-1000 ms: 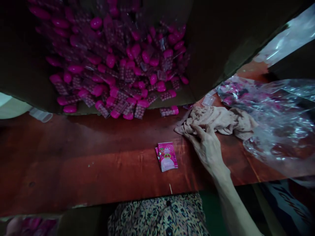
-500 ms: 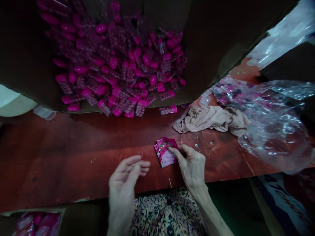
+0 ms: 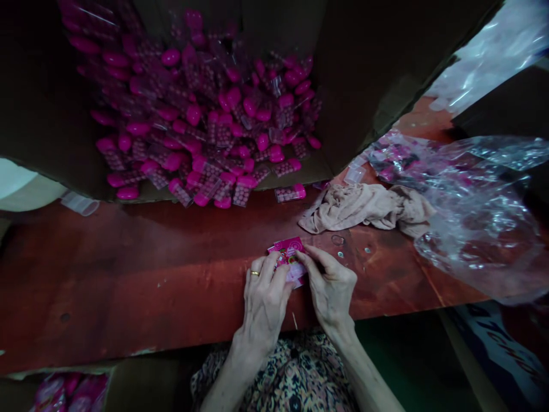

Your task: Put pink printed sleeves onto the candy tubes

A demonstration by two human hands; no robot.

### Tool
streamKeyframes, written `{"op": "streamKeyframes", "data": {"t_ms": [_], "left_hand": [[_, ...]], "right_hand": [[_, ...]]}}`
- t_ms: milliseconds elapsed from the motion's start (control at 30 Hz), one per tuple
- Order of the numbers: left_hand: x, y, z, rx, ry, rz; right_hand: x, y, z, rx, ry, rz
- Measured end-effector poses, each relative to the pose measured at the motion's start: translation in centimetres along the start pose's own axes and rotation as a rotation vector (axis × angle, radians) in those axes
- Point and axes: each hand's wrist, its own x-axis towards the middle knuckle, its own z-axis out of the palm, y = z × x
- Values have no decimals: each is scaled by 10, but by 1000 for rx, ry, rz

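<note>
A small stack of pink printed packets (image 3: 292, 260) lies on the red wooden table (image 3: 128, 286) in front of me. My left hand (image 3: 265, 292), with a ring on one finger, has its curled fingers closed on the stack's left side. On the right side, my right hand (image 3: 330, 283) pinches the packets between thumb and fingers. Part of the stack is hidden under both hands.
Beyond the hands, a cardboard box (image 3: 360, 86) on its side spills out small clear bottles with pink caps (image 3: 214, 171). A crumpled cloth (image 3: 364, 209) and a clear plastic bag (image 3: 480, 229) lie to the right. Below left stands a box of pink packs (image 3: 71, 392).
My left hand has moved right from over the bare table and closed on the packets. My right hand keeps hold of the stack in nearly the same place.
</note>
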Motion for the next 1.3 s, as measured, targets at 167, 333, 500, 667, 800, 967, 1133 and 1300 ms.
{"op": "streamKeyframes", "data": {"t_ms": [167, 333, 500, 667, 800, 967, 1133, 1300], "left_hand": [[-2, -2, 2, -37, 1, -12], [-3, -4, 3, -56, 8, -18], [7, -6, -7, -187, 10, -28], [18, -7, -9, -133, 78, 29], [18, -8, -1, -33, 12, 78], [15, -8, 0, 36, -8, 52], [14, -8, 0, 18, -4, 57], [15, -9, -3, -88, 44, 27]], "right_hand": [[5, -2, -1, -71, 37, -23], [11, -2, -6, -67, 40, -74], [18, -2, -13, -45, -16, -107], [18, -4, -8, -41, -123, -140], [15, -3, -2, -63, -123, -116], [15, -3, 1, -32, -95, -69], [20, 1, -1, 61, -10, 8], [19, 3, -8, 203, 47, 126]]}}
